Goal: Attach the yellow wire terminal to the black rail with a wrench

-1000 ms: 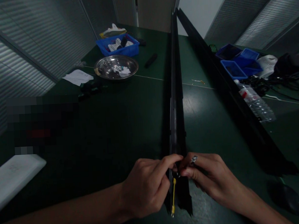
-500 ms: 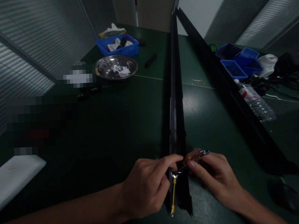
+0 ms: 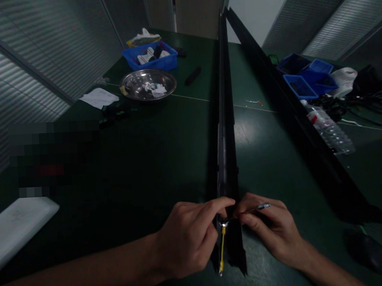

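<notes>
My left hand (image 3: 194,236) is closed at the near end of a long black rail (image 3: 226,158), its index finger reaching across the channel. What its curled fingers pinch is hidden. My right hand (image 3: 272,226) is closed on a slim silver wrench (image 3: 264,206), whose outer end sticks out past the fingers. The wrench's other end reaches left to a shiny round metal part beside my left fingertips; I cannot tell whether the two are one piece. Just below this, a thin yellow rod (image 3: 222,248) with a silver tip lies along the channel.
A second black rail (image 3: 292,116) runs along the right. Beyond it are blue bins (image 3: 319,83), a plastic bottle (image 3: 329,129), cables and a dark mouse (image 3: 366,251). At left stand a metal bowl (image 3: 148,96), a blue basket (image 3: 167,63) and a white block (image 3: 25,224).
The wrench's outer end has swung down and slightly right, and my right fingers have shifted with it. My left hand has stayed nearly in place.
</notes>
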### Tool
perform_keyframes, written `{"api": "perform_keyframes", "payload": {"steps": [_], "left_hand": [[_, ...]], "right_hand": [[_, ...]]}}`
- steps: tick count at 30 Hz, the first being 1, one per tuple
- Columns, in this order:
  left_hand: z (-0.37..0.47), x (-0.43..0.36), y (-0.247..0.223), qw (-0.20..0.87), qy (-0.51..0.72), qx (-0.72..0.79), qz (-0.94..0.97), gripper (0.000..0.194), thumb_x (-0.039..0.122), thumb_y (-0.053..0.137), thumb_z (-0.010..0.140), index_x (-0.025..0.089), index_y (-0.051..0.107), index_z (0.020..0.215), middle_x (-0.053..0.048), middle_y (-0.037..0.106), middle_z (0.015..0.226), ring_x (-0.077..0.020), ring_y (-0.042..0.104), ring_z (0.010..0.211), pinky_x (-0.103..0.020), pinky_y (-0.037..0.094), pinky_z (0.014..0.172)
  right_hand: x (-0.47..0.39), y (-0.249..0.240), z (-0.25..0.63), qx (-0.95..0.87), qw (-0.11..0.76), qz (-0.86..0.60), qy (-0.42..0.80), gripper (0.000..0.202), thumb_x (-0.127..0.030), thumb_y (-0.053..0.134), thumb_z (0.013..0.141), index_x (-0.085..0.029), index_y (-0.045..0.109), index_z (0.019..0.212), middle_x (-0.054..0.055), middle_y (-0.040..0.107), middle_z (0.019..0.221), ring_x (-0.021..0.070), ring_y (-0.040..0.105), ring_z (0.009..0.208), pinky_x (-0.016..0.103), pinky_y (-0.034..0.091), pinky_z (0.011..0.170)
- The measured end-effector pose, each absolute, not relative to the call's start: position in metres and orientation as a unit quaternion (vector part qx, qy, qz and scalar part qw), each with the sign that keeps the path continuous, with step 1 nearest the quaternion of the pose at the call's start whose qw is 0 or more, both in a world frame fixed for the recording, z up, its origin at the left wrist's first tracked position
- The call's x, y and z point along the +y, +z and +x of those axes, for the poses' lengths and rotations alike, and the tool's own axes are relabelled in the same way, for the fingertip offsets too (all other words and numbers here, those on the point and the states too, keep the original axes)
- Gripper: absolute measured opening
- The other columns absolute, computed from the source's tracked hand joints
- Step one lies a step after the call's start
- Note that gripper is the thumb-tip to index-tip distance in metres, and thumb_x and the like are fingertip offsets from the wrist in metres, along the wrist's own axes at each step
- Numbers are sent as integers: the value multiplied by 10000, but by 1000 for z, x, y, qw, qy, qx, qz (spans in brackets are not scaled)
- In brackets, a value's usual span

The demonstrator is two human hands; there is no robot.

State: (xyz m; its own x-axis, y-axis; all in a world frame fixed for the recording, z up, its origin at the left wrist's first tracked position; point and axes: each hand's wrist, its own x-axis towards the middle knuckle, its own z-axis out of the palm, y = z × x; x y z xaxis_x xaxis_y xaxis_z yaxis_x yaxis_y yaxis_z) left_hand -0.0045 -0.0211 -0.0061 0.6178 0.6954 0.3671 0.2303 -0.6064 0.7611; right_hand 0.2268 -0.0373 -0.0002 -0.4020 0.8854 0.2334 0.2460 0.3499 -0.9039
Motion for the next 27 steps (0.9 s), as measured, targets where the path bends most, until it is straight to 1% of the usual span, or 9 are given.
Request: {"api": "perform_keyframes", "payload": {"steps": [3,7,17,20,22,23,25,26,27], "left_hand": [[-5,-22,-6,343,336,279,832,484,39,418,917,128,470,1389,-48,744,1065,-182,766,874,-316,629,750],[-5,-22,-6,341,335,277,833,472,37,411,921,123,477,1381,-44,745,1039,-184,767,853,-316,629,738],[-6,-22,-8,345,340,271,832,472,40,426,925,130,479,1385,-59,747,1060,-189,763,886,-315,614,771],[-5,-18,-3,377,360,250,816,417,31,432,929,125,539,1321,-72,741,1028,-173,747,848,-290,594,734],[-5,-13,9,423,385,222,789,381,5,411,925,133,603,1228,-72,735,1002,-150,729,844,-254,575,720],[-7,-11,17,458,395,214,767,354,2,404,935,142,640,1160,-64,729,966,-137,718,839,-242,571,737],[-14,-12,35,515,392,207,734,358,40,371,988,166,674,1132,-41,718,903,-124,706,793,-231,576,727],[-19,-16,42,497,386,211,748,353,101,371,1025,201,684,1154,-26,720,888,-128,705,764,-226,576,682],[-24,-22,48,436,382,263,771,374,170,342,1067,245,697,1159,-14,721,892,-136,708,767,-228,574,659]], "right_hand": [[-40,-2,226,-738,383,-387,398,92,-116,596,991,-185,657,989,18,676,835,131,660,727,240,496,653],[-41,-4,227,-739,392,-381,394,111,-117,585,996,-191,663,1023,27,688,846,144,668,730,257,501,653],[-42,-3,224,-735,394,-391,390,132,-88,583,983,-188,662,1018,30,689,836,144,665,717,255,496,636],[-42,-3,224,-736,396,-393,382,125,-97,590,982,-190,660,1028,24,677,816,139,650,690,250,486,612],[-42,-2,223,-739,395,-393,378,113,-110,591,985,-193,659,1018,21,670,801,138,643,673,248,483,601],[-42,-2,223,-740,396,-392,377,107,-118,589,987,-195,661,1008,21,668,793,139,640,664,249,481,593],[-42,0,222,-738,404,-389,374,108,-130,584,988,-201,665,994,20,669,783,141,636,648,250,478,576],[-42,0,222,-735,409,-389,375,110,-132,585,984,-204,668,991,19,670,777,142,635,638,249,478,568],[-42,1,222,-732,413,-391,375,115,-131,583,980,-206,671,990,20,674,775,143,638,633,249,482,564]]}}
